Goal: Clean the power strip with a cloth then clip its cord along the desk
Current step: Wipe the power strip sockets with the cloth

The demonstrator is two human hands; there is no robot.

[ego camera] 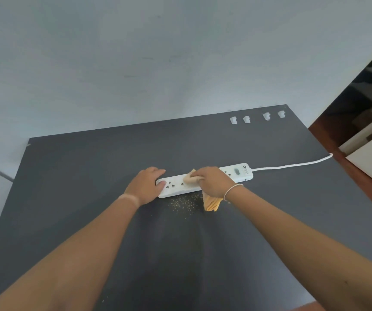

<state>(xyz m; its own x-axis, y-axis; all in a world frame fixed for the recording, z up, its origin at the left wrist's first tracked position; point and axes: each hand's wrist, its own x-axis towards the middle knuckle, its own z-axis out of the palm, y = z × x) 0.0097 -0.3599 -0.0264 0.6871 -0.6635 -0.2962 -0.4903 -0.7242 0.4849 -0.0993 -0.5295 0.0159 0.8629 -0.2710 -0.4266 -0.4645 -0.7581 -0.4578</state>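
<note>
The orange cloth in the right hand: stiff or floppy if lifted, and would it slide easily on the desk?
Probably floppy: the cloth bunches under the right hand and its tail droops off the power strip. Likely light. On the smooth dark desk it should slide easily.

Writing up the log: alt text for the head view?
A right hand wipes a white power strip with an orange cloth while the left hand steadies its end. On the dark desk, its cord lies unclipped; four clips sit behind.

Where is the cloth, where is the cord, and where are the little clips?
cloth [212,202], head view, orange bunch hanging below the wrist.
cord [292,165], head view, middle of the white run.
clips [233,120], head view, leftmost of four.
</note>
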